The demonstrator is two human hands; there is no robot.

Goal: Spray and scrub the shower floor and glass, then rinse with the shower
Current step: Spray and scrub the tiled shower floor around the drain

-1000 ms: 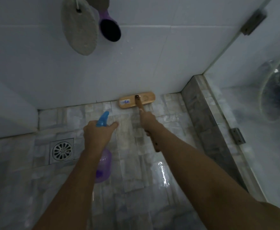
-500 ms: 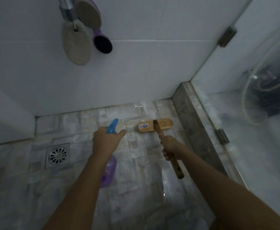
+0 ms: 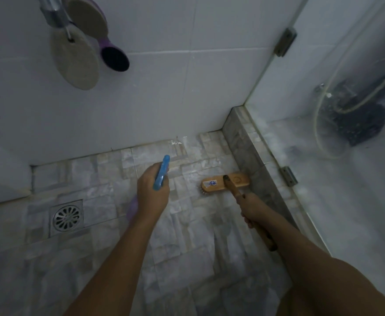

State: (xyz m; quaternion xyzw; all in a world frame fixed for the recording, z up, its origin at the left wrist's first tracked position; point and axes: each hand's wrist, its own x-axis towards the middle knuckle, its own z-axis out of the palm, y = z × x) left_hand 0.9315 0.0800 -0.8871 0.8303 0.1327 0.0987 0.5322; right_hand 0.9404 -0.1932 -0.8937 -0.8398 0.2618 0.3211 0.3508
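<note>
My left hand [image 3: 152, 192] grips a spray bottle [image 3: 160, 175] with a blue nozzle and a purple body, held above the wet stone-tiled shower floor [image 3: 187, 247]. My right hand [image 3: 253, 209] holds the wooden handle of a scrub brush [image 3: 224, 182]. The brush head rests bristles-down on the floor, against the raised stone curb [image 3: 244, 147] at the right. The glass panel [image 3: 346, 179] stands on that curb and looks misty.
A square metal drain [image 3: 66, 217] sits in the floor at the left. Two pumice pads and a purple brush [image 3: 109, 53] hang from a chrome fitting on the white tiled wall. Metal hinges [image 3: 288, 175] clamp the glass. A hose and dark object show behind the glass.
The brush head has slid from the back wall toward me and right, up against the curb. My left hand turned the bottle so its nozzle points away.
</note>
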